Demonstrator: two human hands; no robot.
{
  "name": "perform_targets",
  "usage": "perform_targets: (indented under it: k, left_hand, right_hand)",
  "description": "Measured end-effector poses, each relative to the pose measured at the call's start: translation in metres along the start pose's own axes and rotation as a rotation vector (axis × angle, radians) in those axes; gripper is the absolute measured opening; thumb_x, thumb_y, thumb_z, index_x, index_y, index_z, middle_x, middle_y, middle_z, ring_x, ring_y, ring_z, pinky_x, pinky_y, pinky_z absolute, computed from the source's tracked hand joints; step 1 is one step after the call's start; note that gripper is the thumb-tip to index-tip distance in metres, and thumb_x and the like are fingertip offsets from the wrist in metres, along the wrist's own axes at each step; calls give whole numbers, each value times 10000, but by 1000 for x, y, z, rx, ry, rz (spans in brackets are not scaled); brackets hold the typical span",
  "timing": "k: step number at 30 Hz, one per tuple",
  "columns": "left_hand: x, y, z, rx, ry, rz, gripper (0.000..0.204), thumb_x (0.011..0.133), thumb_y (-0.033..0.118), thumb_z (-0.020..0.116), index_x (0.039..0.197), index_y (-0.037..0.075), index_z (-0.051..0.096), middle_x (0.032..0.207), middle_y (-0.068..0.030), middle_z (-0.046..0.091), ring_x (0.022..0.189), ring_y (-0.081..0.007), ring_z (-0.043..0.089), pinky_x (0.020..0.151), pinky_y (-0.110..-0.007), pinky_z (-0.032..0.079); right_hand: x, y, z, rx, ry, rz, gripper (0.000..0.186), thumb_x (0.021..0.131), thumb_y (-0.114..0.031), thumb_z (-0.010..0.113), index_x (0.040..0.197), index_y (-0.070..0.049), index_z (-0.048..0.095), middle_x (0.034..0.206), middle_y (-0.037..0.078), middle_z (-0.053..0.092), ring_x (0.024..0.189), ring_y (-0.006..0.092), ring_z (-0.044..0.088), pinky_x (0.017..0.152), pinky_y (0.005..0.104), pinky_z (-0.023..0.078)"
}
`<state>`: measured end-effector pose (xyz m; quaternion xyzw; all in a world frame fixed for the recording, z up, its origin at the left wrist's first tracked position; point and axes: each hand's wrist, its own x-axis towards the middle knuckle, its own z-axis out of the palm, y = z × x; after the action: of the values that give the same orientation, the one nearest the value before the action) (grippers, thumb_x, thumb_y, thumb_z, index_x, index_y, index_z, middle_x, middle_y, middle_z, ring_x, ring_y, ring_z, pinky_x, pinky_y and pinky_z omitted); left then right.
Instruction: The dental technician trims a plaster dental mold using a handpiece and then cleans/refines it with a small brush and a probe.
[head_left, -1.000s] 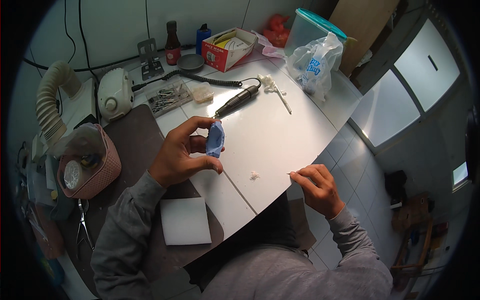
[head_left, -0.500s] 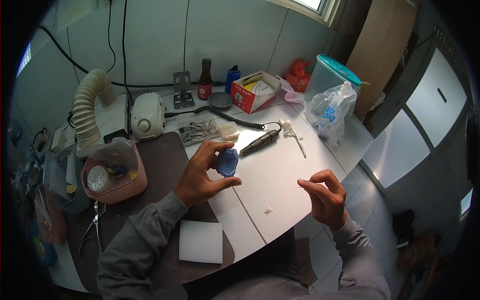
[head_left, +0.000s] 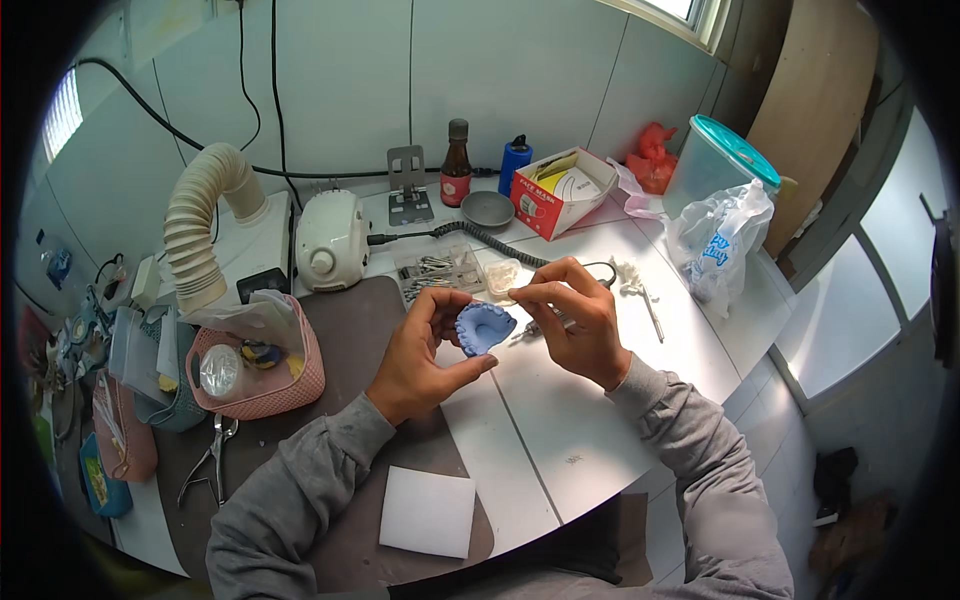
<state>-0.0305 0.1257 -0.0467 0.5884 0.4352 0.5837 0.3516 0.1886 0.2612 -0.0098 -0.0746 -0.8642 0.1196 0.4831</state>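
Note:
A blue dental cast (head_left: 484,331), shaped as a horseshoe arch with teeth along its rim, is gripped at its edges between the thumb and fingers of my left hand (head_left: 412,362). Its hollow side faces up toward me. Close at its upper right is my right hand (head_left: 582,328), thumb and fingertips pinched together; whatever sits between them is too small to make out. Behind the right hand lies a rotary handpiece (head_left: 528,332), mostly covered by it. A case of metal burs (head_left: 440,270) and a small pale box (head_left: 503,277) stand just beyond.
A white foam square (head_left: 428,512) lies on the brown mat (head_left: 350,330). Pliers (head_left: 212,460) and a pink basket (head_left: 262,405) stand left. Behind are a beige hose (head_left: 190,220), a white control unit (head_left: 331,240), a bottle (head_left: 456,172), a mask box (head_left: 565,195) and a plastic bag (head_left: 720,245).
My right hand has moved up and left from the table's right side to beside the cast. My left hand has turned the cast so its toothed arch shows. The view has shifted slightly.

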Motion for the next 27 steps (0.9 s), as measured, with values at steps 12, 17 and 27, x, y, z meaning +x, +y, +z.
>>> perform_targets:
  k: [12, 17, 27]
  left_hand:
    - [6, 7, -5, -166, -37, -152, 740, 904, 20, 941, 1513, 4, 521, 1514, -145, 636, 1387, -197, 625, 1229, -371, 488]
    - [5, 10, -5, -242, -39, -190, 715, 924, -6, 913, 1518, 3, 516, 1544, -159, 616, 1441, -201, 602, 1250, -381, 501]
    - [4, 13, -6, -154, -24, -164, 547, 1004, -81, 747, 1506, 22, 554, 1468, -108, 623, 1259, -153, 694, 1132, -309, 580]
  right_hand:
    - [-8, 5, -11, 62, -46, 137, 275, 873, 69, 859, 1118, -49, 820, 981, 104, 709, 877, 277, 704, 758, 390, 573]
    - [-4, -7, -13, 91, -97, 138, 212, 875, 76, 844, 1039, -43, 782, 1020, 104, 688, 914, 278, 701, 755, 391, 570]
    - [-7, -11, -12, 117, -128, 127, 245, 839, 119, 847, 1021, -36, 798, 952, 91, 704, 840, 229, 709, 697, 339, 556]
